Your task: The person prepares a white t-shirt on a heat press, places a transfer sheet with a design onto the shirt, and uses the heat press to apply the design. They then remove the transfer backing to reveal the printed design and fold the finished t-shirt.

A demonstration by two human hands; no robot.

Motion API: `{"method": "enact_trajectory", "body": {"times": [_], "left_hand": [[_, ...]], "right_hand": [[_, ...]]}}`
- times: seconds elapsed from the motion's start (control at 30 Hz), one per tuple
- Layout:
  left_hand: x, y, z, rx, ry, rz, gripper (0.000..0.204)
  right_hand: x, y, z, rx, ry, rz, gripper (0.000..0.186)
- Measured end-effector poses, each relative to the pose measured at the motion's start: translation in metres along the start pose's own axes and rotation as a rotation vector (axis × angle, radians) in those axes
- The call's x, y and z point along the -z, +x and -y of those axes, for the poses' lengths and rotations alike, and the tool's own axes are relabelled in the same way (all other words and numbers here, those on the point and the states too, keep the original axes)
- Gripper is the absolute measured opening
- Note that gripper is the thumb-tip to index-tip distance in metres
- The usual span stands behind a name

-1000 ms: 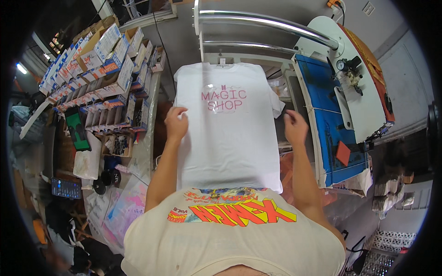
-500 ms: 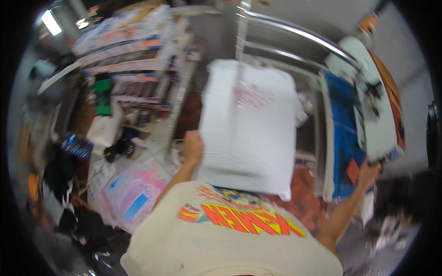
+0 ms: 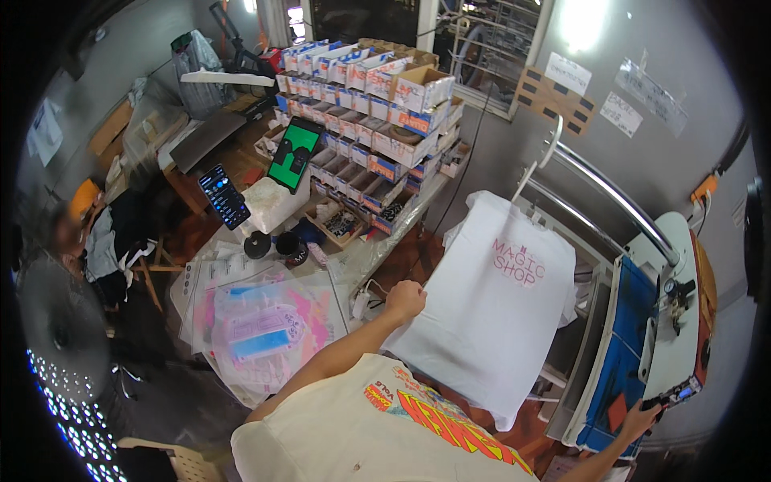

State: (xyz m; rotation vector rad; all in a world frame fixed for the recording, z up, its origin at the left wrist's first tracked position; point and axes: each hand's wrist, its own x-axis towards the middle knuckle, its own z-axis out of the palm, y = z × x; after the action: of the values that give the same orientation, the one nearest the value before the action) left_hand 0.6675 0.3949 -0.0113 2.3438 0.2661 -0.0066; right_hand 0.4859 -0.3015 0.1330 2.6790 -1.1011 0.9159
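Note:
A white T-shirt (image 3: 490,321) with pink lettering on its chest lies spread flat on a platform in front of me. My left hand (image 3: 406,302) is closed at the shirt's left edge, its fingertips against the fabric. To the right stands a heat press (image 3: 675,321), its pale upper body swung aside over a blue padded part. My right hand (image 3: 641,420) is wrapped round the press's black handle (image 3: 662,402) at the lower right. Its fingertips are partly hidden.
Stacked cardboard bins (image 3: 377,120) fill the bench's back. Nearer are a tablet (image 3: 294,157), a phone (image 3: 224,197), dark rolls (image 3: 291,247) and printed transfer sheets (image 3: 265,325). A metal rail (image 3: 610,197) curves behind the shirt. Left are a fan (image 3: 60,337) and a person (image 3: 72,225).
My view has swung left, so the shirt, press and both hands appear farther right and lower. The blur has cleared. Both hands keep their places at the shirt's edge and the press handle.

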Motion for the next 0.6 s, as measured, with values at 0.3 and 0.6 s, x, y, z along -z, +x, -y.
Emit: {"method": "enact_trajectory", "body": {"times": [0.3,0.6], "left_hand": [[0.006,-0.001,-0.011,0.026,0.059,0.041,0.027],[0.003,0.011,-0.005,0.035,0.153,0.061,0.028]], "right_hand": [[0.008,0.006,0.017,-0.02,-0.212,0.065,0.045],[0.0,-0.149,0.174,0.068,0.495,0.328,0.025]]}}
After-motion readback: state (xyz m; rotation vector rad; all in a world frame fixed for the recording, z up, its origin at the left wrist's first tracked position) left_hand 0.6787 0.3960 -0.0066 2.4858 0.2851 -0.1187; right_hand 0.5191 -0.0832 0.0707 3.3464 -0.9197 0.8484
